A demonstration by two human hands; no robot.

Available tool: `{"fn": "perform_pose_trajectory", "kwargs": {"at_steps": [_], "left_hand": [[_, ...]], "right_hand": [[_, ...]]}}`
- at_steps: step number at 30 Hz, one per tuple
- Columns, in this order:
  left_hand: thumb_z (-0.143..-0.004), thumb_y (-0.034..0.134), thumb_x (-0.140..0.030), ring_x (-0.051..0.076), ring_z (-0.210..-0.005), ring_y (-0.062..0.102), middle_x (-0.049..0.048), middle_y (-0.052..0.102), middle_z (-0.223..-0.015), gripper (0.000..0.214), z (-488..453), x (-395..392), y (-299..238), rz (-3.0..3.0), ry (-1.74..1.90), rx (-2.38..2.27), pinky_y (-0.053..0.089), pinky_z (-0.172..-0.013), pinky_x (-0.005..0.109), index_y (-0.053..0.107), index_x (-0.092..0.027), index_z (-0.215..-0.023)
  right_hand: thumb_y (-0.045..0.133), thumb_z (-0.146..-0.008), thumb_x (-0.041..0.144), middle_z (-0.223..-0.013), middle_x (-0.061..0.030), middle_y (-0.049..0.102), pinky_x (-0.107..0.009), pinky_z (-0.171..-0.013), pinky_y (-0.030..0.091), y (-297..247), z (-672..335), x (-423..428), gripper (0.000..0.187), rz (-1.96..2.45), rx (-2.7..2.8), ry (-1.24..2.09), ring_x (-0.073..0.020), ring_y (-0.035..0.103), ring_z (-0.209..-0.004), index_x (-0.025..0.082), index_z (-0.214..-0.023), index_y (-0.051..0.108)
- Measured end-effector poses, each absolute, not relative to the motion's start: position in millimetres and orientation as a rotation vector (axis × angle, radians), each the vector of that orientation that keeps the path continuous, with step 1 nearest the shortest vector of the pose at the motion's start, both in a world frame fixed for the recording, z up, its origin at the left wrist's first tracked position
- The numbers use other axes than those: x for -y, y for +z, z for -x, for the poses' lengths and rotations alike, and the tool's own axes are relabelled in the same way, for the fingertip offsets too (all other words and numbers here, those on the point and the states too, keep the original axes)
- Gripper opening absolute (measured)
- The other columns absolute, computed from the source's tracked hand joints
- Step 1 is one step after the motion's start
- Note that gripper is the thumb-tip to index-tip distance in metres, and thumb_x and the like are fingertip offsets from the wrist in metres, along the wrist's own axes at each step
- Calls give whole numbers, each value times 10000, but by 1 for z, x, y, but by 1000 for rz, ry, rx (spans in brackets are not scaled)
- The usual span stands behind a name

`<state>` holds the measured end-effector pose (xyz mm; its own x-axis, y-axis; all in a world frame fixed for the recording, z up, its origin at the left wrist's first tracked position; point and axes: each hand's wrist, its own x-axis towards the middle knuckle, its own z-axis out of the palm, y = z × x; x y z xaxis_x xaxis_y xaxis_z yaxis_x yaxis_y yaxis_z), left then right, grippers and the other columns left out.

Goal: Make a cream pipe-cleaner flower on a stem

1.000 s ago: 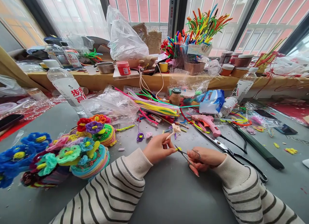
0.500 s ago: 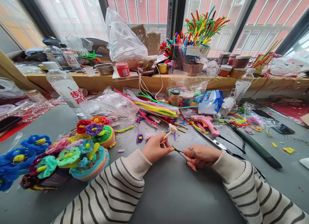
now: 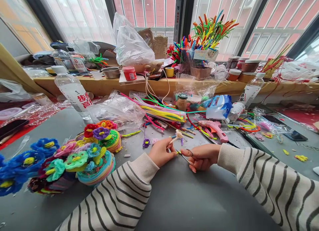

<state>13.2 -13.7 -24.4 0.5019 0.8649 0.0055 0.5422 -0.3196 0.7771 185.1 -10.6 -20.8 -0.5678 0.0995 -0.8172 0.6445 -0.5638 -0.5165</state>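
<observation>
My left hand [image 3: 161, 152] pinches a thin stick topped with a small cream flower [image 3: 178, 134], held just above the grey table [image 3: 179, 197]. Close beside it, my right hand [image 3: 201, 155] grips small scissors [image 3: 183, 155], whose blades point left and meet the base of the stick at my left fingertips. Both sleeves are cream with dark stripes.
Finished pipe-cleaner flowers [image 3: 74, 158] pile up at the left. Loose pipe cleaners [image 3: 161, 111], a pink glue gun [image 3: 214, 126], large black scissors [image 3: 239, 138], a water bottle [image 3: 73, 91] and plastic bags crowd the far table. A cluttered wooden shelf [image 3: 159, 83] runs under the window.
My right hand has slid left with the scissors, closing in on my left fingertips. The right forearm has swung in further over the table.
</observation>
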Motion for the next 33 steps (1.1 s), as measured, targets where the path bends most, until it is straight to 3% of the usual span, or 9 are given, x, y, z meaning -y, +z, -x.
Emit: {"fn": "perform_pose_trajectory", "kwargs": {"at_steps": [17,27,33], "left_hand": [[-556,534,-184,87,-481,442,-36,559,-547,158,-16,15,-23,-1947,552,-1174,299,-469,199,376,-173,-543],[-551,547,-197,78,-474,406,-34,543,-540,134,-15,15,-22,-1863,594,-1110,315,-482,203,421,-158,-572],[-541,561,-217,72,-465,385,-47,504,-518,156,-15,15,-25,-1877,588,-1174,310,-464,199,416,-158,-550]], "right_hand": [[351,-623,651,-262,127,175,-142,-266,89,-23,-194,14,579,-1283,-1494,-2136,2,112,-242,97,-497,464],[171,-623,701,-345,90,249,-165,-296,69,-18,-197,11,657,-1102,-1328,-2244,-1,135,-271,116,-559,461],[256,-622,689,-312,99,193,-180,-304,52,-21,-196,8,598,-1179,-1297,-2245,-12,107,-265,138,-515,462]]}}
